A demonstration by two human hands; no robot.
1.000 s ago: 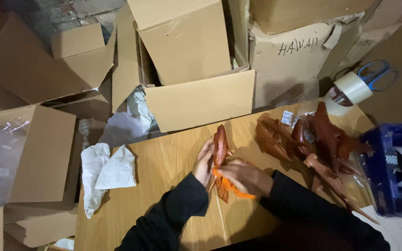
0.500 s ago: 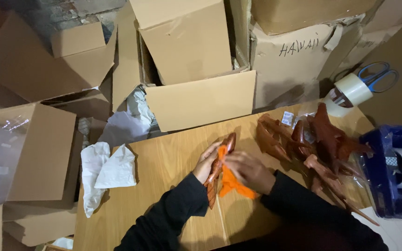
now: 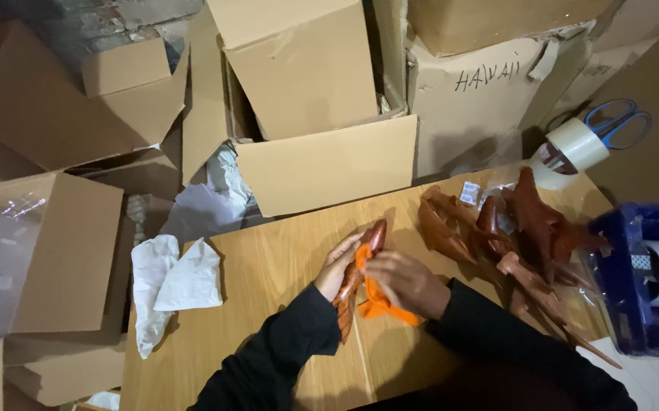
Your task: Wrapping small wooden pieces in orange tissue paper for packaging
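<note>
My left hand grips a long reddish-brown carved wooden figure that lies slanted on the wooden table. My right hand presses an orange cloth against the figure's middle. Both arms are in black sleeves. The figure's lower end is partly hidden under my left sleeve.
A pile of similar brown carvings in clear wrap lies to the right. A blue tape dispenser sits at the right edge, with a tape roll and blue scissors behind. White crumpled paper lies left. Open cardboard boxes surround the table.
My right hand has slid the orange cloth along the carving, and the carving has tilted slightly to the right. My left hand keeps its hold.
</note>
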